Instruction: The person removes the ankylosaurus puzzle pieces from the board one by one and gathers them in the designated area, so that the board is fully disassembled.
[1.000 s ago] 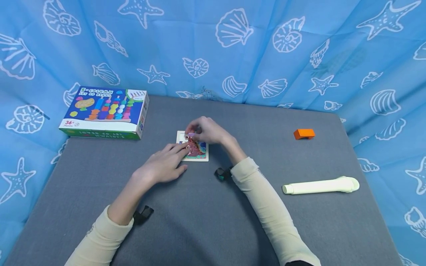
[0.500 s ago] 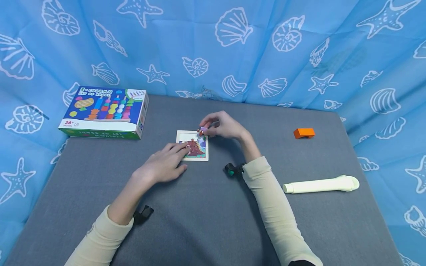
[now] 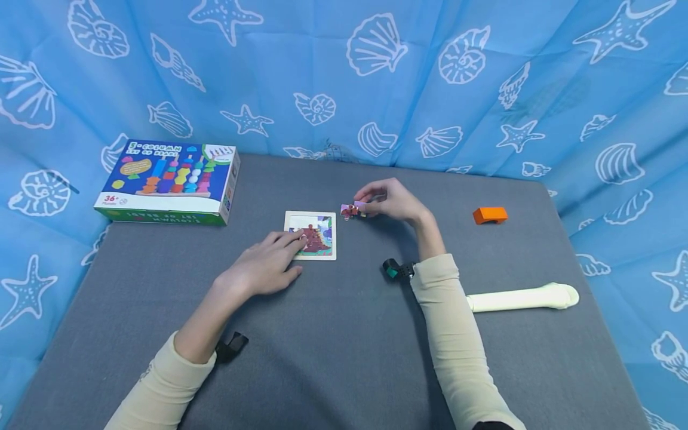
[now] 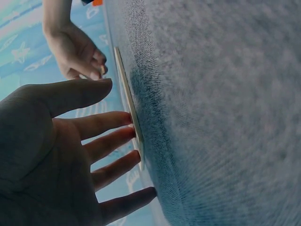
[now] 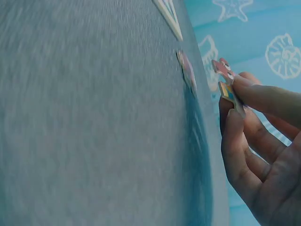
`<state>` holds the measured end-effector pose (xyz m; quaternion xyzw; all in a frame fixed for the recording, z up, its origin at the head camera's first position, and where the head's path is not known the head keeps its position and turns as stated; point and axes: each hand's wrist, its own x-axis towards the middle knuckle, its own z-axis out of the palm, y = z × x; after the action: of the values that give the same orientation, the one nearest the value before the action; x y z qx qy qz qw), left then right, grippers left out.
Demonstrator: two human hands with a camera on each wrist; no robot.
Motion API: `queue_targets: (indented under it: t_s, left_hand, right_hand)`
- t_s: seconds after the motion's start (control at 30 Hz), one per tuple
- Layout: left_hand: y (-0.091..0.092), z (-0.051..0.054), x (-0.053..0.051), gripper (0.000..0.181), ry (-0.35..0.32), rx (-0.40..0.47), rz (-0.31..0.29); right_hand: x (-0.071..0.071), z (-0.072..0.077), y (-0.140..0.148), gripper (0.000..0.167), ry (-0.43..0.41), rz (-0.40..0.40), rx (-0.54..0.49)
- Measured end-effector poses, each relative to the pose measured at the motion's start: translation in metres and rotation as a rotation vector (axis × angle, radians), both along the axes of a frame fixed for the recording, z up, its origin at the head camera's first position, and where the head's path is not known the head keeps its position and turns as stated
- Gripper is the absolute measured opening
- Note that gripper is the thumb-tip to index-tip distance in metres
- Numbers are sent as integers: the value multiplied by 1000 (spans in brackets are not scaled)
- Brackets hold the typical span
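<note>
A small square jigsaw puzzle (image 3: pixel 319 242) in a pale frame lies mid-table, with a reddish-brown figure in it and a pale bare area at its upper left. My left hand (image 3: pixel 266 263) rests its straight fingertips on the left side of the puzzle; the left wrist view shows the fingers (image 4: pixel 110 143) spread against the frame's edge (image 4: pixel 127 89). To the right of the frame, my right hand (image 3: pixel 395 200) pinches a puzzle piece (image 5: pixel 228 80) between thumb and fingers, raised off the table. A second puzzle piece (image 5: pixel 186 70) lies on the cloth beside it.
A bead-set box (image 3: pixel 166 182) stands at the back left. On the right are an orange arch block (image 3: pixel 490 215) and a pale microphone-shaped object (image 3: pixel 527 298), partly covered by the right sleeve (image 3: pixel 451 322). A blue shell-print curtain (image 3: pixel 333 77) hangs behind the grey table.
My right hand has moved from over the puzzle to the right of it, carrying a piece away and uncovering the pale area in the frame. The left hand has stayed in place.
</note>
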<state>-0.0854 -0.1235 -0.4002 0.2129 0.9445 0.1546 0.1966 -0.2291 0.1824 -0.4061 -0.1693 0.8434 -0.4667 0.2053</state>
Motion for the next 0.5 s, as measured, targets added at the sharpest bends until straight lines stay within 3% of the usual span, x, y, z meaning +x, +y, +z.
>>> queue_targets:
  t_s: [0.5]
  left_hand:
    - [-1,-1,-1,66,-23,1,13]
  right_hand:
    - [-1,-5,14,23,1,-31,149]
